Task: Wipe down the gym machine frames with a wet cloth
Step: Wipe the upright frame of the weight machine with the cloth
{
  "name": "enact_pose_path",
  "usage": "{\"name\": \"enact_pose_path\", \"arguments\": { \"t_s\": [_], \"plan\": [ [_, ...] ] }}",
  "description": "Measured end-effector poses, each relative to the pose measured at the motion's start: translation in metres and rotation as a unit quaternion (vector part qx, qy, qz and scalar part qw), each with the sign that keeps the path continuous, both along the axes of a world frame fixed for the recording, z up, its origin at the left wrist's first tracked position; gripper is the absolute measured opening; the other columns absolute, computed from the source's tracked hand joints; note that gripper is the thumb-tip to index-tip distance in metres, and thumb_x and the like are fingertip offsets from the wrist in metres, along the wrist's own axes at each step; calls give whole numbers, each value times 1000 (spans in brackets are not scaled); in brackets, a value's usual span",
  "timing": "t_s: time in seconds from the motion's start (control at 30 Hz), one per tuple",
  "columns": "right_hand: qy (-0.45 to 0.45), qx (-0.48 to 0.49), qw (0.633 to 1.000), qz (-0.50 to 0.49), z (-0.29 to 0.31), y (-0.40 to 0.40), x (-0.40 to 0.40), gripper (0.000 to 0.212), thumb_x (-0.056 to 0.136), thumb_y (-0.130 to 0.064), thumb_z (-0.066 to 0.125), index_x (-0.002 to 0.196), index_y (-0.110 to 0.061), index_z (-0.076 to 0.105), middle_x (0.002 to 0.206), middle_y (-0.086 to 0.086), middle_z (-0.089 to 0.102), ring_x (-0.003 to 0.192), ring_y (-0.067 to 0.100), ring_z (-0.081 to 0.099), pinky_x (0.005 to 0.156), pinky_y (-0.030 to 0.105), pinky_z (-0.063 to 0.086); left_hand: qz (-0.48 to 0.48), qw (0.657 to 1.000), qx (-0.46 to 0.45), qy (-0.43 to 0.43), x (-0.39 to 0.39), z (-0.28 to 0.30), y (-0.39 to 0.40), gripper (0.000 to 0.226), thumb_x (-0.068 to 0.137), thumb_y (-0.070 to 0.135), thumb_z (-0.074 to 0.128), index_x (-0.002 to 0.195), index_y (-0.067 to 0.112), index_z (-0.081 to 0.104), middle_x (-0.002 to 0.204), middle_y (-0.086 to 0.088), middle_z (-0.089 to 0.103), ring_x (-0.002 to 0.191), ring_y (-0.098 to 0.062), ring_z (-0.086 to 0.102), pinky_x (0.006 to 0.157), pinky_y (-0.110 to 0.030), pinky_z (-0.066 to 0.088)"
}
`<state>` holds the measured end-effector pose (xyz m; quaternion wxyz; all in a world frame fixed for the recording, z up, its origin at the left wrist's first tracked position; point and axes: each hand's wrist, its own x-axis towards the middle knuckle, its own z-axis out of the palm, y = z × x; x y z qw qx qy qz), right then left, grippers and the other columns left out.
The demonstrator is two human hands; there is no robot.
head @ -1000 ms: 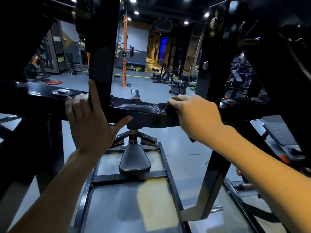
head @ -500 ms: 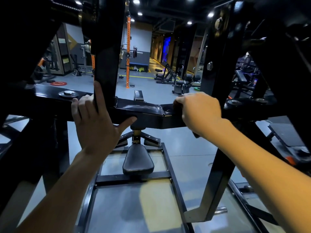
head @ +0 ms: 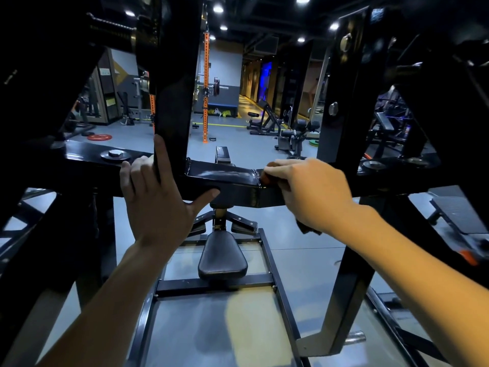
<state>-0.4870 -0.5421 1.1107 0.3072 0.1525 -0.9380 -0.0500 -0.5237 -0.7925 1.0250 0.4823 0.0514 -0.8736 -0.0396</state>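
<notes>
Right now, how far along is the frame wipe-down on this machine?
Done, apparently: the crossbar top between the two uprights shows streaky wet sheen. In hand: the right hand grips a dark cloth against the crossbar at its right weld, while the left hand braces on the left upright. Left: the uprights, base frame and seat show no wipe marks I can tell.
</notes>
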Motion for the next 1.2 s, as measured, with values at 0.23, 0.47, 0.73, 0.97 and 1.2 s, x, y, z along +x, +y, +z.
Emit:
{"name": "enact_pose_path", "arguments": {
  "t_s": [0.23, 0.47, 0.73, 0.97, 1.2],
  "plan": [
    [-29, -57, 997, -44, 11, -1, -21, 46, 96, -15, 57, 133, -41, 66, 121, -6, 73, 109, 28, 64, 73, 37, 58, -1, 1000, 3, 11, -1, 0, 1, 128, 82, 95, 34, 163, 2, 0, 137, -32, 46, 133, -46, 42, 125, -55, 16],
    [-26, -8, 997, -77, 12, 21, -3, 47, 97, -20, 59, 132, -49, 63, 113, -11, 73, 103, 22, 65, 63, 32, 52, 2, 1000, 4, 11, -2, -1, 0, 127, 82, 95, 37, 163, 2, 4, 137, -30, 47, 133, -46, 43, 125, -55, 16],
    [-43, -43, 998, -8, 6, 9, 5, 48, 98, -19, 59, 137, -46, 61, 125, -17, 71, 108, 21, 66, 70, 35, 58, -6, 1000, 6, 14, 0, -1, 1, 127, 82, 95, 34, 163, 2, 2, 136, -32, 47, 133, -47, 42, 126, -54, 14],
    [-80, -66, 988, -114, 19, 2, -38, 43, 96, -17, 60, 132, -40, 67, 116, 3, 72, 105, 31, 65, 67, 32, 47, 2, 1000, 5, 14, 0, 0, 2, 127, 83, 95, 37, 163, 2, 3, 137, -32, 47, 133, -46, 43, 125, -55, 16],
    [-74, 6, 994, -83, 19, 4, -10, 47, 100, -23, 57, 138, -51, 58, 123, -5, 71, 110, 26, 63, 70, 33, 53, 0, 1000, 6, 25, -1, -1, 1, 127, 83, 93, 40, 163, 2, 6, 135, -30, 49, 132, -46, 44, 125, -55, 18]
  ]
}}
